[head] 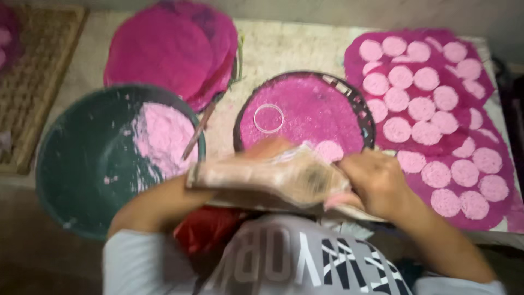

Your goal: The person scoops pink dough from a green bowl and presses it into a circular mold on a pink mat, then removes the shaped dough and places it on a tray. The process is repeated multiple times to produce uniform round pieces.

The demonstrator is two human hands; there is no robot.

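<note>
Nearest to the camera, both hands hold a flat wooden board (267, 177) wrapped in a clear, shiny film. Its long axis runs left to right, almost level, with the left end a little higher than the right. The board hangs above the near edge of the table, just in front of the round tray. The left hand (262, 150) is mostly hidden behind the board; it seems to close on the far edge, but the picture is blurred, so I cannot tell the grip for sure. The right hand (379, 180) is closed on the right end of the board, fingers curled over it, where some pink dough sticks.

To the left stands a big dark green bowl (71, 164) with pale pink dough (164, 136) piled on its right side. A thin stick (197, 131) leans over the bowl rim, pointing up and to the right.

Just behind the board is a round dark woven tray (360, 106) lined with a magenta sheet. On it lie a clear ring cutter (268, 118) and one pale pink disc (329, 150).

To the right, a magenta sheet (406, 41) on the table carries many pale pink dough discs (421, 108) in rows, close to each other.

Farthest, at the upper left, a stack of round magenta sheets (164, 49) lies on the table, and a woven mat (41, 82) is at the left edge
</note>
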